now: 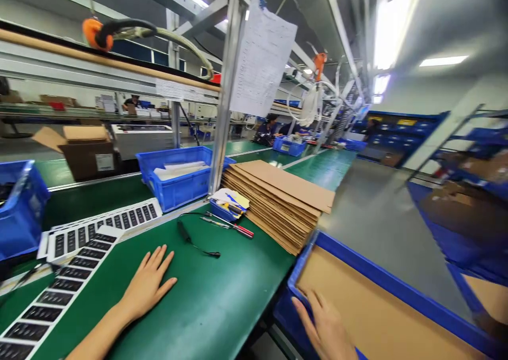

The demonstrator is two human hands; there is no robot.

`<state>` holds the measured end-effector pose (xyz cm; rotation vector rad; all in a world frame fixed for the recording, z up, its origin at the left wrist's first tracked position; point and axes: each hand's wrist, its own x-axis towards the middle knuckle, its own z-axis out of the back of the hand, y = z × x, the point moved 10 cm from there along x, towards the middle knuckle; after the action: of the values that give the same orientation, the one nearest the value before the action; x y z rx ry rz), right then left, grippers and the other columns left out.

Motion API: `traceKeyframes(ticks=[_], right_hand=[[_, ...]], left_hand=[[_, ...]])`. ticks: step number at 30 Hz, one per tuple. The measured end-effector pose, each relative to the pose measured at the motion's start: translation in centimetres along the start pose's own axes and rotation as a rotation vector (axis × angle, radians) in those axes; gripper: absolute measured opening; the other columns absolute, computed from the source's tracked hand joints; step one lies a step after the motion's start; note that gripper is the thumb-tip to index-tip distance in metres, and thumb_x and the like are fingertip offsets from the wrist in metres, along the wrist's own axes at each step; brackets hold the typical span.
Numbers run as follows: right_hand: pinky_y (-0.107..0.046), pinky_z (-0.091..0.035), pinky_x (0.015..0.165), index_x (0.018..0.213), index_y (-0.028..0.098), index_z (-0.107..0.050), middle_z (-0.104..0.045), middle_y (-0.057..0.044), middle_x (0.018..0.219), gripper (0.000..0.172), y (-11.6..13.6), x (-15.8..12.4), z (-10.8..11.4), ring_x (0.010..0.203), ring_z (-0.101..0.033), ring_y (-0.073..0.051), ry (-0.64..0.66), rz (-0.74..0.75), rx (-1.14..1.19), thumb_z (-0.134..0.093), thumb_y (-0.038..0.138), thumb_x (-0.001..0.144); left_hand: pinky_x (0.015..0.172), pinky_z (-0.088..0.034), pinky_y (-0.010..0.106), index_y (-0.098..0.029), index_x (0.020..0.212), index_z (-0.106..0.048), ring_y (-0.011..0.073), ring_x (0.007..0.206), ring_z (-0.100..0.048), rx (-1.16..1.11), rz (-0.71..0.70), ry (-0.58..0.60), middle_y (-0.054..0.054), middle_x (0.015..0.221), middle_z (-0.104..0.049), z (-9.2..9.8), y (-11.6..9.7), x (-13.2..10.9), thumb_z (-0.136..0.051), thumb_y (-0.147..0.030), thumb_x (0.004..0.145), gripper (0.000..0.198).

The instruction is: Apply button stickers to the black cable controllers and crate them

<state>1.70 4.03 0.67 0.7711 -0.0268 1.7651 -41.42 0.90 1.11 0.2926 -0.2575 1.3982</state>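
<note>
resting at the near corner of a cardboard-lined blue bin point(369, 272) in the lower right of the frame, the right hand point(327, 325) has its thumb and fingertips at the rim; i cannot tell whether they pinch it. brown cardboard point(389, 317) lies flat inside that bin. in the lower left, a long white strip with black panels point(59, 284) runs diagonally over the green table point(222, 302). just right of it, the left hand point(148, 283) lies palm down on the tabletop, fingers slightly fanned, thumb held out to the side, with nothing in its grasp.

beyond those fingertips, near the middle of the frame, a short black cable point(186, 234) curves on the green surface. next come a red-handled screwdriver point(243, 231) and a small blue tray point(219, 210) holding yellow and white items. right of the tray, a tall stack of flat cardboard sheets point(273, 206) stands along the table's edge. left of centre, a blue crate point(180, 188) with white papers sits behind more panelled strips point(103, 225).

farther back, an open carton point(85, 159) stands at middle left, and a metal post point(226, 95) rises through the upper centre beside a hanging printed sheet point(262, 58). deep in the right background, blurred blue shelving point(400, 135) lines the wall.
</note>
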Motion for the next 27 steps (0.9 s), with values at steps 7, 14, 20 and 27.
traceKeyframes(ticks=[7,14,20,27], right_hand=[[-0.034,-0.051,0.084,0.124,0.022,-0.057,-0.065,-0.010,0.112,0.035,25.0,10.1,-11.2,0.100,-0.063,-0.024,0.368,0.500,0.178,-0.045,0.031,0.093],[-0.039,-0.052,0.069,0.131,0.008,-0.054,-0.065,-0.021,0.103,0.048,31.6,14.2,-18.9,0.088,-0.066,-0.030,0.319,0.606,-0.044,-0.037,0.009,0.086],[-0.047,-0.049,0.064,0.117,0.013,-0.062,-0.063,-0.021,0.102,0.042,29.0,14.9,-18.6,0.084,-0.064,-0.036,0.009,0.735,-0.039,-0.035,0.026,0.088],[-0.040,-0.053,0.080,0.110,0.023,-0.065,-0.064,-0.012,0.109,0.038,33.8,10.6,-18.9,0.094,-0.065,-0.026,0.421,0.773,0.548,-0.039,0.042,0.090]], left_hand=[[0.116,-0.024,0.055,-0.020,0.146,-0.036,0.0328,0.144,-0.024,-0.134,0.103,0.143,0.017,0.155,-0.028,0.4,-0.5,-0.6,-0.051,-0.052,0.090,0.066],[0.117,-0.022,0.050,-0.018,0.145,-0.034,0.0308,0.145,-0.020,-0.271,0.146,0.077,0.019,0.156,-0.025,2.7,-1.0,-1.4,-0.043,-0.061,0.091,0.070],[0.106,-0.034,0.055,-0.009,0.127,-0.049,0.0359,0.128,-0.046,-0.009,0.765,-0.049,0.024,0.131,-0.052,7.6,9.7,-5.9,-0.049,-0.028,0.091,0.040],[0.112,-0.024,0.063,-0.014,0.142,-0.039,0.0402,0.142,-0.024,-0.060,0.814,0.085,0.020,0.152,-0.033,5.7,9.8,-12.8,-0.052,-0.040,0.092,0.058]])
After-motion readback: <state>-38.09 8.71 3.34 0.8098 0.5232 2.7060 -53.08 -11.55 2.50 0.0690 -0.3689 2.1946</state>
